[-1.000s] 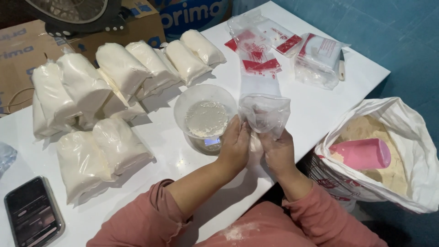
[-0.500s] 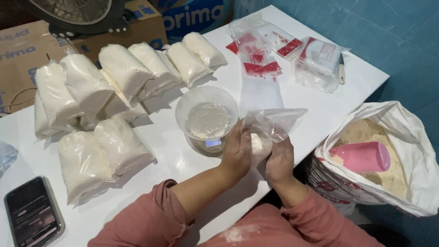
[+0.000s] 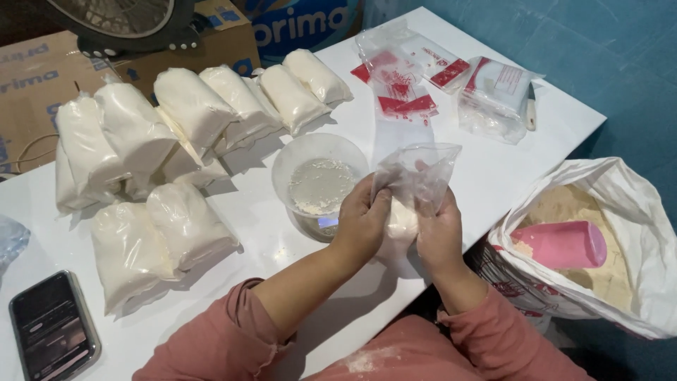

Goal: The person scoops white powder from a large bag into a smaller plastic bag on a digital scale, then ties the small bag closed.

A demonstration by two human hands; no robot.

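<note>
While the left hand (image 3: 363,219) and right hand (image 3: 438,229) both grip a clear plastic bag (image 3: 416,180) just right of the bowl (image 3: 321,185), its mouth now stands spread wide, where half a second ago it was pinched flatter. A little white powder sits in the bag's bottom, between the palms. Left of the bowl lie filled bags (image 3: 176,141). Far right of it, off the table (image 3: 493,169), a sack (image 3: 620,212) holds a pink cup (image 3: 560,245).
</note>
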